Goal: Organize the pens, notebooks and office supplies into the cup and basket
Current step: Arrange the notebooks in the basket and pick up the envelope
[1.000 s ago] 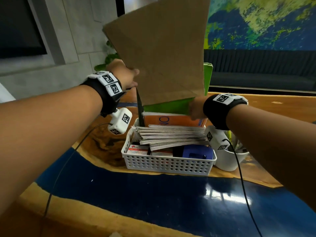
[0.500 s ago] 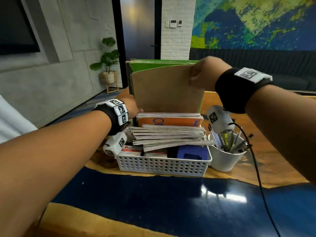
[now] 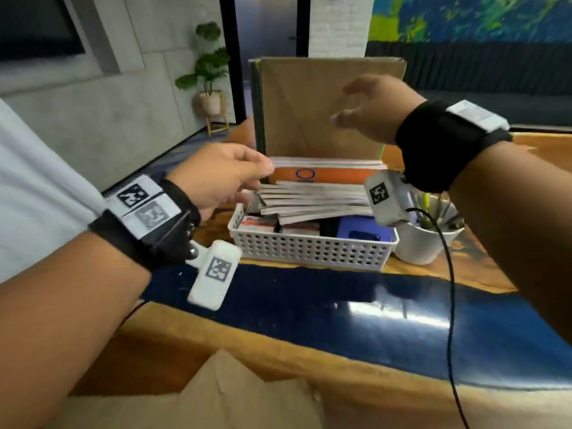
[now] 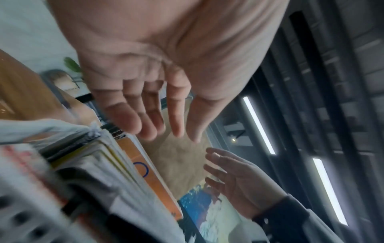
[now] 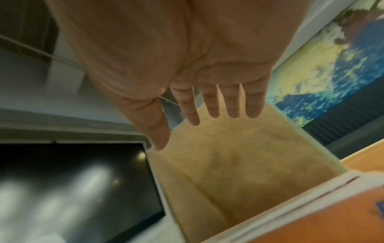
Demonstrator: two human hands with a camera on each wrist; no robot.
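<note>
Both hands are empty: right hand [image 3: 376, 108] spread wide before the upright brown notebook [image 3: 309, 100], left hand [image 3: 219, 174] relaxed beside the basket [image 3: 309, 249].

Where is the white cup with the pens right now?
In the head view, the white cup stands on the table at the right, next to the right end of the white basket, partly behind the right wrist camera.

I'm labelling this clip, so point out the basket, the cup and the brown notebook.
basket [image 3: 309, 250], head view, its perforated front wall.
cup [image 3: 418, 246], head view, its white outer side.
brown notebook [image 3: 303, 119], head view, its bare front cover.
</note>
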